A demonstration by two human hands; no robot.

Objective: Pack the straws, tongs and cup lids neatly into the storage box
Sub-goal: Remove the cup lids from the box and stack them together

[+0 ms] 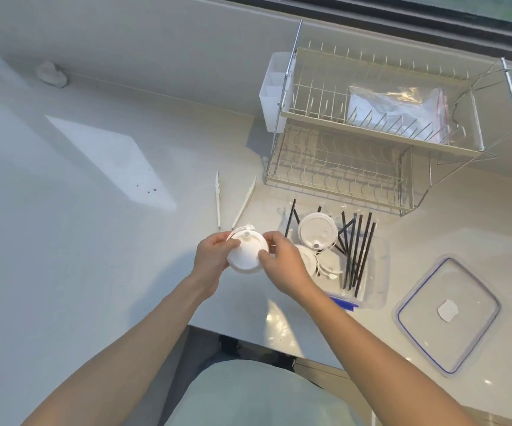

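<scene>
Pale and glossy, the worktop (64, 241) runs under a window along its far edge, with a patch of light on its left half. Near the front edge, at the middle, both hands hold one white cup lid (247, 253) just above the worktop: the left hand (210, 259) has its grip curled round the lid's left rim, and the right hand (282, 267) pinches the right rim between thumb and fingers. White tongs (233, 204) lie just beyond the lid, their arms spread toward the far edge. Right of the hands stands the clear storage box (377, 272), open; in it are black straws (357, 250) lying lengthways along its right part, with a few leaning at the far end, and more lids (317, 230) at its left, one tilted on top of the others. Further right, near the front edge, the box cover (448, 315) lies flat, clear with a blue seal. Toward the far right corner a two-tier wire dish rack (371, 124) stands, with a clear plastic bag (399, 109) on its upper tier and a white caddy (274, 90) on its left side.
</scene>
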